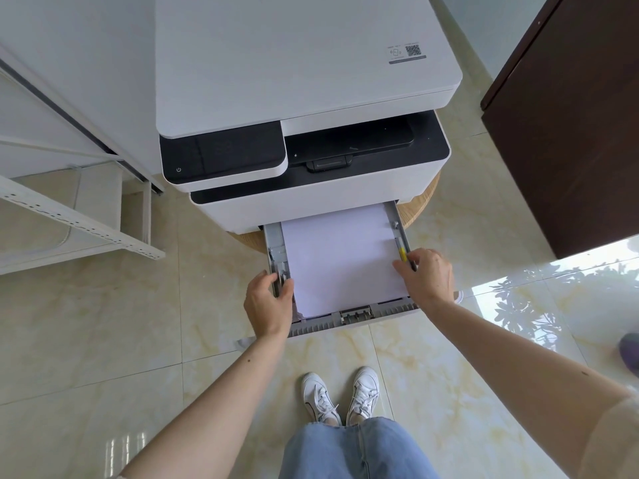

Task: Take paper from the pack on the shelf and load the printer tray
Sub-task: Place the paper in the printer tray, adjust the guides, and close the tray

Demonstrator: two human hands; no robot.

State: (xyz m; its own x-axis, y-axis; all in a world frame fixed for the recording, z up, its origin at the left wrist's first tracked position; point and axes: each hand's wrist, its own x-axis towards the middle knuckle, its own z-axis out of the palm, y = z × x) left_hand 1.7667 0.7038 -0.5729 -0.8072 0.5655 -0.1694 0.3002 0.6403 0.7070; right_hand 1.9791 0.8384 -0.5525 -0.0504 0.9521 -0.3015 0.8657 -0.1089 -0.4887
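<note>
Paper (340, 257) lies as one white stack in the single pulled-out tray (356, 318) at the base of one white printer (304, 98), its far end running under the printer body and its near left corner slightly lifted and curled just short of the tray's front wall. One tray shows, grey inside, with two side guides: the left guide (280, 261) and the right guide (401, 243), the latter carrying one yellow tab. Two bare hands work at the tray's sides. The left hand (268, 305) is closed around the left guide at the tray's left wall, fingers curled over it and the thumb side touching the stack's edge. The right hand (428, 278) pinches the right guide near the yellow tab, fingertips resting on the right margin of the paper. The printer stands on one round wooden stool (420, 205), of which only the rim shows beside and beneath it. One white metal shelf (79, 219) stands to the left, and one dark brown cabinet (567, 133) to the right. Below, two white shoes (340, 395) stand side by side on the glossy tiled floor (103, 323), with two legs in blue jeans (345, 451) at the lower edge. No paper pack is in view.
</note>
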